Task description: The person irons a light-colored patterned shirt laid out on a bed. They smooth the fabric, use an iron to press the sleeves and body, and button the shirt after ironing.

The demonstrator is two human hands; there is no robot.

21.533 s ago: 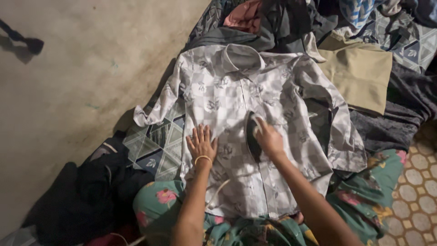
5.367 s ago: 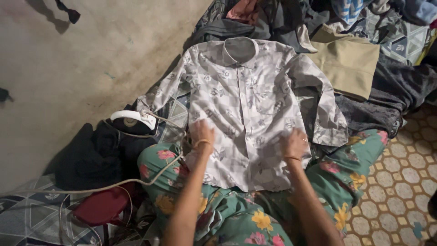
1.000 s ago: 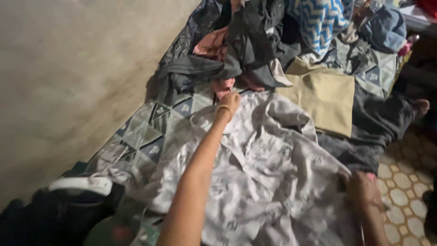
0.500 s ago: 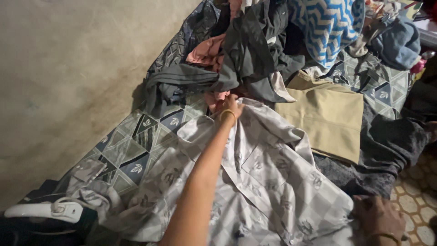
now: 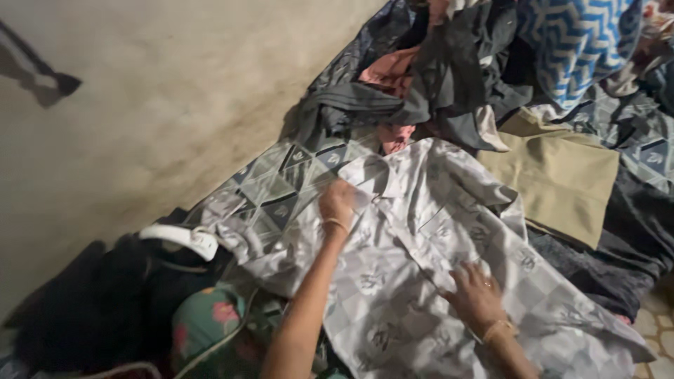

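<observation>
Below, left hand (image 5: 338, 203) gripping grey patterned shirt (image 5: 421, 281) near collar, right hand (image 5: 477, 298) pressed flat, fingers spread

Dim indoor light, brightest on the pale patterned shirt (image 5: 435, 245) and bare wall (image 5: 154, 112), deep shadow over the dark clothes pile (image 5: 105, 302) at lower left, hard shadow on wall top left, overall soft motion blur, grainy, no glare
</observation>
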